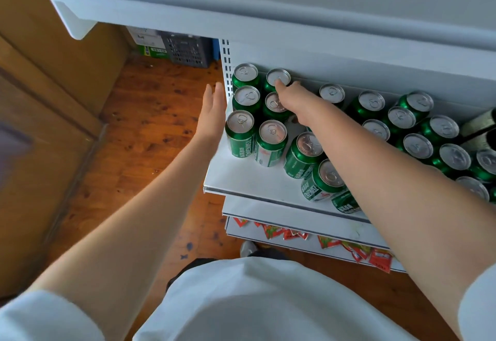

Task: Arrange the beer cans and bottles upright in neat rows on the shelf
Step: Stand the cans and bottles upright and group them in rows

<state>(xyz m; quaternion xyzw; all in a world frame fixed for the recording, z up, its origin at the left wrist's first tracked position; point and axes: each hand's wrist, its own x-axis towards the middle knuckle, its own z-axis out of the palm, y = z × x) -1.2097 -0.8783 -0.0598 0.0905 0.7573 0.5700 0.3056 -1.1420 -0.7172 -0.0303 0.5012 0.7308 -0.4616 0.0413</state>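
Observation:
Green beer cans stand upright on the white shelf (241, 177). At its left end they form two neat rows, with a back-row can (278, 77) second from the left. My right hand (295, 101) reaches in over these rows and one finger touches that can's top. Whether the other fingers hold anything is hidden. My left hand (212, 109) is flat with straight fingers, held against the shelf's left end beside the front-left can (239, 132). More cans (418, 147) stand in a loose cluster to the right. A dark bottle (480, 123) lies at the far right.
An upper white shelf (188, 10) overhangs the cans. Below, a lower shelf carries red snack packets (357, 252). A grey plastic crate (188, 50) and a carton sit on the wooden floor at the back left. Brown cardboard boxes (40, 126) stand to the left.

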